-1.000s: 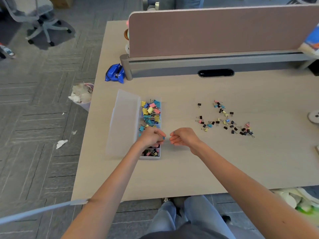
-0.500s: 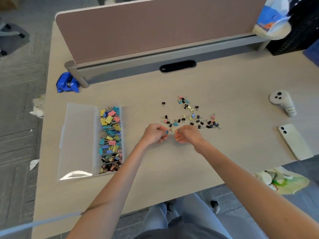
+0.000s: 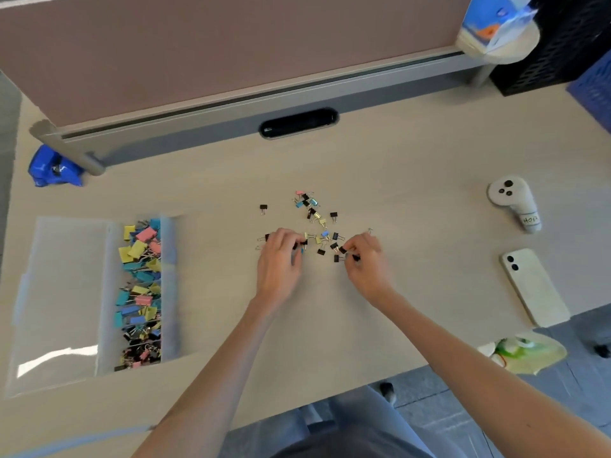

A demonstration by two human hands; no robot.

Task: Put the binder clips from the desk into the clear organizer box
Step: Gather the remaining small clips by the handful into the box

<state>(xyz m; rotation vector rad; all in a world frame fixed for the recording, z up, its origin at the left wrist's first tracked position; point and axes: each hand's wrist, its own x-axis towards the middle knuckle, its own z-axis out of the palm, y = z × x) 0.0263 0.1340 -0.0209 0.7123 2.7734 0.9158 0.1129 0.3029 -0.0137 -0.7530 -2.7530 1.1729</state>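
Several small binder clips [image 3: 314, 223] in black, blue, yellow and pink lie scattered mid-desk. My left hand [image 3: 279, 259] sits on the pile's left side, fingers curled round small clips, a blue one showing at the fingertips. My right hand [image 3: 365, 259] is on the pile's right side, pinching a black clip at its fingertips. The clear organizer box [image 3: 168, 285] stands open at the left, its compartments holding several coloured clips, with its lid [image 3: 59, 292] folded out to the left.
A white controller [image 3: 512, 201] and a white phone [image 3: 534, 285] lie at the right. A blue object [image 3: 54, 168] sits at the back left by the divider panel [image 3: 215, 51]. A black crate [image 3: 568, 38] stands at the back right. A crumpled bag [image 3: 525, 353] lies below the desk edge.
Both hands moved away from the box to the loose pile and now grip clips there. The camera view shifted right and closer.
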